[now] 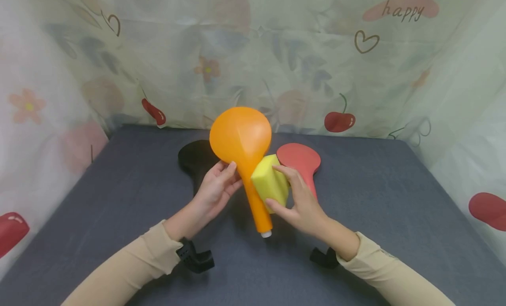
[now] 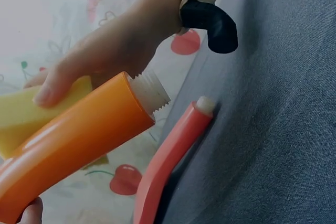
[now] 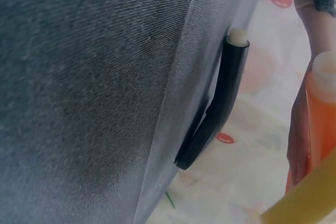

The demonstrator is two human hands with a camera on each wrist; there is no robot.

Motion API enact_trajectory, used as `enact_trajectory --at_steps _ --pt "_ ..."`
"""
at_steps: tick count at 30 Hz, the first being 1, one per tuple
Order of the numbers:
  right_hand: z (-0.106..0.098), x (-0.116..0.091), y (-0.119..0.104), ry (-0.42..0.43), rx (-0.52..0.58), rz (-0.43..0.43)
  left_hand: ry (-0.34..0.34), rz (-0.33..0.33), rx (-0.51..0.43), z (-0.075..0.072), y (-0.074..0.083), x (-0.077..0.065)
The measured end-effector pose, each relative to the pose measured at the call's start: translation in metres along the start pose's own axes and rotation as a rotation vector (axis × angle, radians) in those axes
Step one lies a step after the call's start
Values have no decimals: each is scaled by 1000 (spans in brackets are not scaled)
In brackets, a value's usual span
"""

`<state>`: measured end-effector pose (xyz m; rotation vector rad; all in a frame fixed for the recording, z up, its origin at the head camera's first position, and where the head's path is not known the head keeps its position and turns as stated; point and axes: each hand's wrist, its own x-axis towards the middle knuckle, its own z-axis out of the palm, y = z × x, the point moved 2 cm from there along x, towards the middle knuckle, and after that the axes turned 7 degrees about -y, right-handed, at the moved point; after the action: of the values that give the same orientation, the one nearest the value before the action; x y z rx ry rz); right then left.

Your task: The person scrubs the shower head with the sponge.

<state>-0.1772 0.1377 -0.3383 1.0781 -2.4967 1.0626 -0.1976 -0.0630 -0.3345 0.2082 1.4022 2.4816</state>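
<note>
Raised above the table is an orange shower head (image 1: 239, 135), its round head tilted up and its white threaded end (image 2: 150, 92) pointing down toward me. My left hand (image 1: 213, 189) grips it at the neck, thumb in front and fingers behind. Between thumb and fingers, my right hand (image 1: 302, 203) pinches a yellow sponge (image 1: 270, 183). The sponge lies along the right side of the orange handle; in the left wrist view it appears against the handle (image 2: 84, 129). The fingers behind the shower head are partly hidden.
A black shower head (image 1: 195, 156) lies behind my left hand, and a red shower head (image 1: 299, 159) behind my right. Both rest on the dark grey table (image 1: 371, 192). A patterned curtain (image 1: 174, 64) hangs round the back and sides.
</note>
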Motion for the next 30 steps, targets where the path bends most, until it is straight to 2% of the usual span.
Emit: enact_trajectory --at_steps 3,8,13,17,25,30 --pt "1 0 0 -23 49 46 5 18 -11 1 2 -1" --pt "2 -3 1 -123 151 135 0 64 -19 1 8 0" --pt "3 -9 2 -190 192 150 11 99 -4 -1 14 0" --pt "2 -8 3 -189 224 138 10 97 -13 -1 14 1" --pt "-2 6 1 -107 281 157 -18 56 5 4 5 -2" --pt "-1 8 2 -127 328 208 -2 64 11 5 5 -4"
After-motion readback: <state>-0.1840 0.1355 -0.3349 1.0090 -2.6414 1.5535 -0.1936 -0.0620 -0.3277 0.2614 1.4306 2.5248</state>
